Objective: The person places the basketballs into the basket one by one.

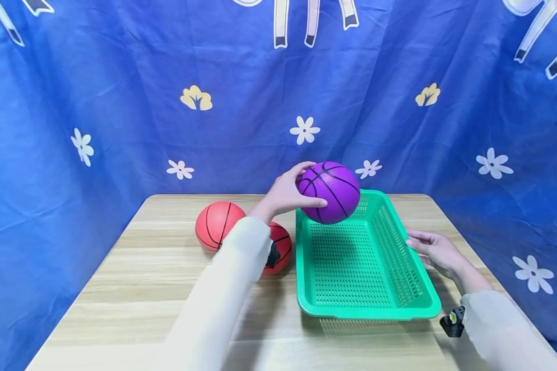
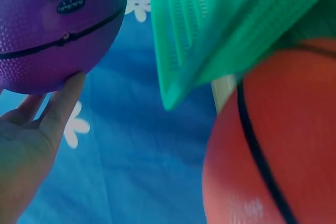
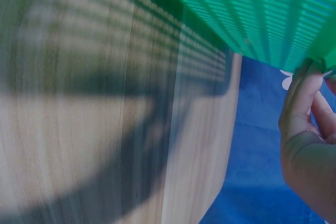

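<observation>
A purple ball (image 1: 332, 193) with black basketball lines is held up by my left hand (image 1: 288, 193), thumb and fingers spread around its left side. Below the ball is a green perforated plastic basket (image 1: 369, 313), whose inside shows bare mesh. My right hand (image 1: 438, 252) grips the basket's right rim, thumb on top. In the right wrist view the fingers (image 3: 304, 90) curl at the edge of the basket (image 3: 247, 19). The left wrist view shows the purple ball (image 2: 58, 30) resting against my left fingertips.
Two red balls, one (image 1: 219, 224) farther left and another (image 1: 283, 247) partly behind my left sleeve, lie on the wooden table (image 1: 134, 288) left of the basket. A blue patterned curtain (image 1: 241, 129) hangs behind the table and along its sides.
</observation>
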{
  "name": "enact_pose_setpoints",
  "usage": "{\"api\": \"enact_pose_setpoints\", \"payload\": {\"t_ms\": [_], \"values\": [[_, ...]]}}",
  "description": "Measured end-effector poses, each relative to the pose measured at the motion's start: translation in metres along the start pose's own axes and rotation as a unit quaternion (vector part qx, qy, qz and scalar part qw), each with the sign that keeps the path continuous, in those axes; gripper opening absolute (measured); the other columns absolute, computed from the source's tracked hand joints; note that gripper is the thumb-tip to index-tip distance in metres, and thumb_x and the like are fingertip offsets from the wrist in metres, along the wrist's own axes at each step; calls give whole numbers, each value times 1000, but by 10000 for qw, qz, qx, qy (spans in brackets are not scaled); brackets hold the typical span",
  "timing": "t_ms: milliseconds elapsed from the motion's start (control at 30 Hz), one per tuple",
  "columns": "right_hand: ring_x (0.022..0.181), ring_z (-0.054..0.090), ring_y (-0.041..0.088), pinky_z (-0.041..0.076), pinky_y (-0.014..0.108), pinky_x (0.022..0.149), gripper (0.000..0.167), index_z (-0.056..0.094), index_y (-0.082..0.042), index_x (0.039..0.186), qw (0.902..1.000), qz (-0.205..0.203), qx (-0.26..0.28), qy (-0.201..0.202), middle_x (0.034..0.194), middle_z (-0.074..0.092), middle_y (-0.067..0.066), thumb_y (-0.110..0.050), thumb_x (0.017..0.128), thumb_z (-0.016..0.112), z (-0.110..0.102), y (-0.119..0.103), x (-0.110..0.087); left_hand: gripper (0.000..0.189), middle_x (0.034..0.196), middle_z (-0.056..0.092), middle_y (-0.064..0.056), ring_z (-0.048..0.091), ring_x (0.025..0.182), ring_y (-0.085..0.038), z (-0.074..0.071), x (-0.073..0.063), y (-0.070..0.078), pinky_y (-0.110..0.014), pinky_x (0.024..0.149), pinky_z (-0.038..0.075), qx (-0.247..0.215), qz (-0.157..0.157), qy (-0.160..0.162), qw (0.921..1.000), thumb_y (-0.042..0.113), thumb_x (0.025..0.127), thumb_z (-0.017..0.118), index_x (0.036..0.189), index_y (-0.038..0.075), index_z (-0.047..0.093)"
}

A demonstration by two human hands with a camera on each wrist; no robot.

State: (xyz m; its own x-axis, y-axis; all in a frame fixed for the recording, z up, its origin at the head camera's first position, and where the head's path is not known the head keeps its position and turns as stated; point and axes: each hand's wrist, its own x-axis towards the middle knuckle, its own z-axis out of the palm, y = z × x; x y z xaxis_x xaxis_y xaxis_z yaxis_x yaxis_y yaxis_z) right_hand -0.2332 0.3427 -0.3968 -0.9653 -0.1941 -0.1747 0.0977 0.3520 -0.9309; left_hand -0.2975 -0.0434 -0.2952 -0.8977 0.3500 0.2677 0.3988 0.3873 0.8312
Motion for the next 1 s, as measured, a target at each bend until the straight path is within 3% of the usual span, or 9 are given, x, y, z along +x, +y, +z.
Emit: {"api": "enact_pose_setpoints", "payload": {"t_ms": [233, 433, 533, 700, 867, 1000], "values": [[123, 45, 18, 35, 50, 103, 68, 25, 5, 147, 10000, 46, 9, -10, 148, 26, 29, -31, 98, 54, -1, 2, 1, 86, 121, 55, -2, 55, 105, -20, 34, 16, 6, -35, 78, 53, -77, -194, 23, 9998, 39, 62, 88, 137, 29, 47], [132, 32, 35, 30, 54, 105, 69, 24, 4, 147, 9999, 72, 78, 0, 149, 23, 29, -32, 97, 55, -1, 2, 1, 90, 123, 55, -2, 53, 106, -19, 65, 28, 16, -32, 75, 53, 26, -276, -29, 9996, 42, 62, 88, 139, 28, 45], [133, 30, 36, 29, 54, 105, 69, 24, 4, 147, 9999, 80, 99, 38, 149, 22, 27, -32, 97, 55, -1, 2, 0, 91, 124, 52, -2, 51, 108, -20, 80, 33, 19, -32, 74, 53, 75, -336, -54, 9994, 44, 61, 88, 139, 29, 45], [127, 40, 24, 29, 53, 105, 68, 25, 4, 147, 9999, 51, 105, 54, 149, 23, 28, -32, 97, 55, -1, 0, -1, 94, 124, 50, -3, 51, 107, -21, 102, 37, 18, -34, 75, 53, 169, -451, 17, 9988, 47, 60, 88, 141, 29, 43], [109, 50, 0, 34, 47, 103, 70, 25, 4, 147, 9998, 62, 176, 40, 148, 26, 26, -33, 96, 57, -1, 2, 0, 96, 126, 50, -5, 53, 106, -21, 117, 34, 7, -36, 78, 53, 239, -689, 197, 9971, 45, 60, 88, 142, 26, 42], [100, 56, -3, 45, 37, 94, 69, 25, 8, 146, 9990, -72, 447, 0, 136, 48, 13, -29, 96, 57, -1, 5, 2, 96, 130, 49, -7, 52, 111, -24, 121, 30, -1, -39, 81, 52, 273, -910, 297, 9950, 43, 61, 88, 143, 23, 41]]}}
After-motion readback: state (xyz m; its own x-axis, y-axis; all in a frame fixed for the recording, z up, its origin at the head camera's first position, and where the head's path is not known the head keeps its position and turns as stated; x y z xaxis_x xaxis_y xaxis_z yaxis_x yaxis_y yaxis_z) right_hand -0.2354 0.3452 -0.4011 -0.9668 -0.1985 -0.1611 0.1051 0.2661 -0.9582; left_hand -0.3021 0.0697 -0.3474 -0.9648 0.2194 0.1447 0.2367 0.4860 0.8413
